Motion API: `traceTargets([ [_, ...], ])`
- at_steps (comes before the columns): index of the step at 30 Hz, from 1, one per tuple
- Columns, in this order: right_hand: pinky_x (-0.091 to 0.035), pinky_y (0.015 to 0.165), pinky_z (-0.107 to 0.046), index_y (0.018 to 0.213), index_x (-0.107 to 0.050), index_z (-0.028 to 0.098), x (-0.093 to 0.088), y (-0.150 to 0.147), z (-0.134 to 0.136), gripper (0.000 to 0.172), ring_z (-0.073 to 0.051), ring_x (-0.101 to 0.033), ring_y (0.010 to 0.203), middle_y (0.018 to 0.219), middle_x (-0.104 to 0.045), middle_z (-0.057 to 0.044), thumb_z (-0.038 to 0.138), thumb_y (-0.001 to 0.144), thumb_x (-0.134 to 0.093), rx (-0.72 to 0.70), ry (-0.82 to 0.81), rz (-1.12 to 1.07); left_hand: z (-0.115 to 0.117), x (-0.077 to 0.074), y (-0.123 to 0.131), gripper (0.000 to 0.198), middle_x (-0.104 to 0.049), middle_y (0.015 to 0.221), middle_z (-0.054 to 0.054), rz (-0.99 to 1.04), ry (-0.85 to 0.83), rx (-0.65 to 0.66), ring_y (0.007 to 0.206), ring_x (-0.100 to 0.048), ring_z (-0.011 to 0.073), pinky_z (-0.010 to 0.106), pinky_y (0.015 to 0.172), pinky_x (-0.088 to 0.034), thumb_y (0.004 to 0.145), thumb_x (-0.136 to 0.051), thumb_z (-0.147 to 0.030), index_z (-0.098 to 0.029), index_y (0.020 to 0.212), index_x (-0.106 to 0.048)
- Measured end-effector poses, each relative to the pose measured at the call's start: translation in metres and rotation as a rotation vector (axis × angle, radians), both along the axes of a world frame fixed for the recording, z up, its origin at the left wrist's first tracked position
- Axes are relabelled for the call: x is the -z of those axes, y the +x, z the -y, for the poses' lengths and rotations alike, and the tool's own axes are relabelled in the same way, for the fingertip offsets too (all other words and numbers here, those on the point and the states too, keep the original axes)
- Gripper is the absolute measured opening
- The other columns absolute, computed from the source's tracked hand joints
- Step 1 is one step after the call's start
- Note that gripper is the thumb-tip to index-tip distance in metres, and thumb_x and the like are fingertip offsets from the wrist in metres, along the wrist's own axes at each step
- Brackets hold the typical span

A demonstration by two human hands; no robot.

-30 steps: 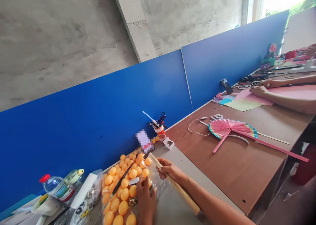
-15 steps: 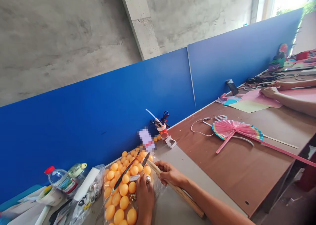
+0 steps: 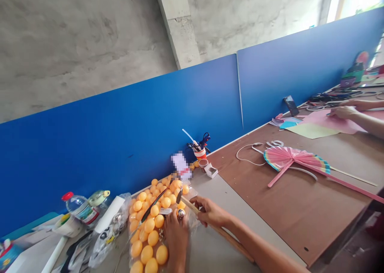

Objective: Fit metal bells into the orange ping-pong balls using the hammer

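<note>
My right hand point(image 3: 212, 212) is closed around the wooden handle of a hammer point(image 3: 231, 240). The hammer's dark head point(image 3: 179, 196) is raised just above my left hand point(image 3: 177, 235). That hand is closed, its fingers pinching a small shiny metal ball point(image 3: 181, 213), perhaps a bell. Beneath and beside it lies a clear bag of orange balls point(image 3: 149, 225), with a dark strip point(image 3: 156, 203) across the top. More small metal pieces point(image 3: 161, 234) show beside my left hand, partly hidden by it.
To the left are a plastic bottle point(image 3: 81, 209), a paper cup point(image 3: 68, 225) and plastic wrapping point(image 3: 103, 245). A cup of tools point(image 3: 199, 153) and a small white box point(image 3: 211, 170) stand behind. Rightward lies a pink paper fan point(image 3: 295, 159); another person's hands point(image 3: 345, 111) work on pink paper.
The view has shifted slightly, moving the scene to the right. The hammer head has come down closer to the metal ball, and both hands keep their grips.
</note>
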State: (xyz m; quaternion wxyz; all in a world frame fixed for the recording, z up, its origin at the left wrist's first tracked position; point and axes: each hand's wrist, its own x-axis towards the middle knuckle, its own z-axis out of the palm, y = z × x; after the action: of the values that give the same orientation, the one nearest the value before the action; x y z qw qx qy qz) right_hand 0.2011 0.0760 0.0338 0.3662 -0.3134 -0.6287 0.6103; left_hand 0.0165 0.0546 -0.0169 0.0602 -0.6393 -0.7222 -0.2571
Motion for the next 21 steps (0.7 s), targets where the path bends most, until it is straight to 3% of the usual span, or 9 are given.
traceTargets([
  [5,-0.034,0.035,-0.015,0.097,-0.062,0.02,0.0033,-0.0034,0.0011,0.046,-0.005,-0.05,0.039,0.076,-0.056,0.005,0.005,0.056,-0.049,-0.028,-0.002,0.192,-0.0022,0.0052,-0.0032,0.036,-0.067,0.109,0.017,-0.03,-0.007,-0.009,0.108,-0.062,0.0292,0.038,0.095,-0.046,0.086,-0.045,-0.028,-0.01,0.11,-0.064],
  [12,-0.033,0.036,-0.015,0.1,-0.06,0.02,0.0066,-0.0031,-0.001,0.045,-0.005,-0.05,0.04,0.074,-0.056,0.005,0.007,0.058,-0.049,0.029,0.015,0.131,-0.0028,0.0044,-0.0028,0.038,-0.068,0.112,0.015,-0.017,-0.011,-0.004,0.111,-0.062,0.0284,0.037,0.096,-0.046,0.087,-0.047,-0.027,-0.01,0.116,-0.063],
  [15,-0.032,0.036,-0.016,0.09,-0.061,0.019,0.0041,-0.0033,0.001,0.037,-0.006,-0.048,0.039,0.066,-0.054,0.006,0.008,0.058,-0.047,-0.005,0.027,0.219,-0.0025,0.005,-0.0032,0.037,-0.068,0.111,0.016,-0.03,0.0,-0.006,0.11,-0.062,0.0293,0.038,0.096,-0.046,0.086,-0.047,-0.028,-0.01,0.113,-0.065],
  [21,-0.034,0.04,-0.017,0.082,-0.053,0.019,-0.0011,-0.0022,0.0035,0.024,-0.008,-0.049,0.041,0.056,-0.048,0.008,0.011,0.061,-0.044,-0.029,0.035,0.156,-0.0043,0.0081,-0.0033,0.038,-0.069,0.11,0.015,-0.004,0.036,0.009,0.108,-0.062,0.0293,0.04,0.095,-0.046,0.087,-0.044,-0.03,-0.011,0.114,-0.064],
])
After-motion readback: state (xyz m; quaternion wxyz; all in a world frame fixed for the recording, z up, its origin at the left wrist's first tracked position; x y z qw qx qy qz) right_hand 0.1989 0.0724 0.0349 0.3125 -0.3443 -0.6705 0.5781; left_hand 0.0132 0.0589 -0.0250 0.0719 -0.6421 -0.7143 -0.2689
